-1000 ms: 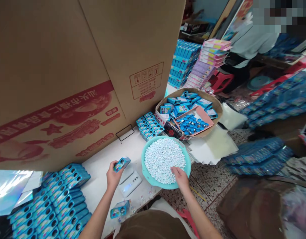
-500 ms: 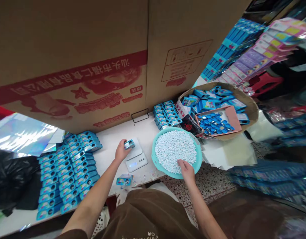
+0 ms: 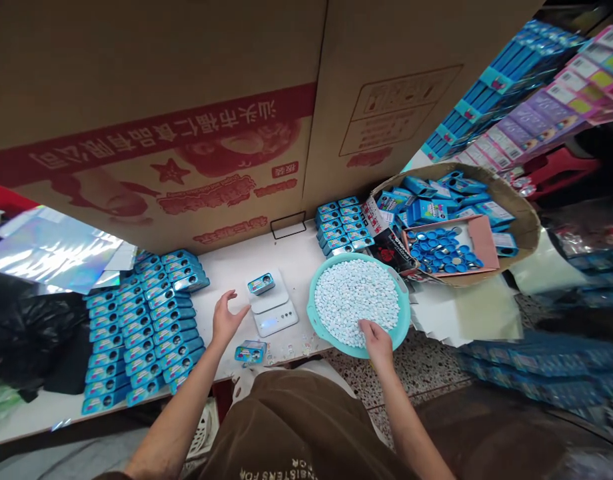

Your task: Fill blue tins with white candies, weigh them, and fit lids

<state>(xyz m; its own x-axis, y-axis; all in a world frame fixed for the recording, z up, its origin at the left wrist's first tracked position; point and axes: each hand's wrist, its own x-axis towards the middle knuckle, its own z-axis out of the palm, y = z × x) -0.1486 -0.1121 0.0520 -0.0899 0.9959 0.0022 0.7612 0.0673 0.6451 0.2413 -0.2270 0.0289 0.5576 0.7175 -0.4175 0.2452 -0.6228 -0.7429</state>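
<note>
On your left, blurred labels front the rows of blue boxes (image 3: pixel 136 333); behind, the carton (image 3: pixel 211 60) carries red Chinese print, upside down. Your left hand (image 3: pixel 229 323) is empty, fingers curved wide, beside the blue box (image 3: pixel 261 284) on the scale (image 3: pixel 276 321) — its display unreadable. "FOR" shows on your shirt (image 3: pixel 286 413), cut off below. Your right hand (image 3: pixel 377 341) reaches into white pellets (image 3: pixel 351 290) in the turquoise bowl (image 3: pixel 314 320) — fingers bunched, tips hidden, any grip impossible to tell.

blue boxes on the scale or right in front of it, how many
2: one blue box sits on the white scale, and a second blue box lies in front of it, near the edge of the table. None appears hidden there.
</note>
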